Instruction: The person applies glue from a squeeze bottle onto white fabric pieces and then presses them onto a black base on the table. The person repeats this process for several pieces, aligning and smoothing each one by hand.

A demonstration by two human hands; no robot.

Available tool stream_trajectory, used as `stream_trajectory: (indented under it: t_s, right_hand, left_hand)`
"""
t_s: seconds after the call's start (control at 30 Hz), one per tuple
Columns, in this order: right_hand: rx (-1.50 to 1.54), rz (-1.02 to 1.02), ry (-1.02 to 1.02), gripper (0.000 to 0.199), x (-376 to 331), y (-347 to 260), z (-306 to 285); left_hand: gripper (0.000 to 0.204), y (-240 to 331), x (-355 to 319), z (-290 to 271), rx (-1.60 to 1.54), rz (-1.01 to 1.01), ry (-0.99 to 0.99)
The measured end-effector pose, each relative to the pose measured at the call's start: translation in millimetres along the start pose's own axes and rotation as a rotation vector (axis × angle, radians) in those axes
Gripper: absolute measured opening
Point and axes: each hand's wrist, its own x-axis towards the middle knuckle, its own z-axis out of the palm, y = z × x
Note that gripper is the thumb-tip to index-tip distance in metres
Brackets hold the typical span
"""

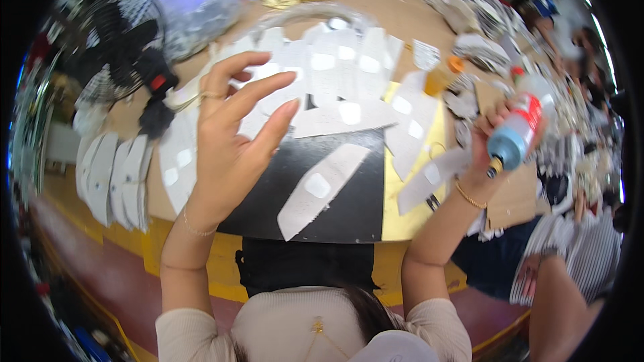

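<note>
Lying inside the right grip (apparently tilted): blue-and-red bottle.

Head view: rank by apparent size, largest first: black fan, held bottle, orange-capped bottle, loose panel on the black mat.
1. Black fan
2. Loose panel and held bottle: unsure, not ranked; the panel looks longer, but the bottle is foreshortened and raised off the table.
3. Orange-capped bottle

left hand: held raised at 10 o'clock, fingers parted, pointed toward 2 | left forearm: lifted, at 8 | right hand: curled in a grip, near 3 | right forearm: angled toward 1
</note>
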Motion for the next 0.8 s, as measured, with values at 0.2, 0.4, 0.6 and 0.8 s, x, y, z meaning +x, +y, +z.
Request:
stream_trajectory:
  t_s: [0.2, 0.4, 0.6, 0.8]
  right_hand:
    - [-0.103, -0.044, 0.162, 0.06, -12.4, 12.2, -17.3]
    - [-0.206, -0.038, 0.192, 0.057, -7.6, 27.8, -22.9]
    - [-0.33, -0.11, 0.345, 0.055, -5.0, 36.3, -14.8]
    - [-0.325, -0.24, 0.491, 0.048, 7.0, 63.7, 13.1]
  left_hand:
    - [0.024, -47.5, 22.8, -57.4, 0.012, -0.119, 0.169]
    - [0.029, -103.3, -7.4, -131.1, 0.128, -0.587, 0.11]
    - [0.034, -212.5, -50.5, -121.3, 0.796, -0.53, -0.109]
    - [0.036, -174.3, -46.1, -137.0, 0.636, -0.566, 0.169]
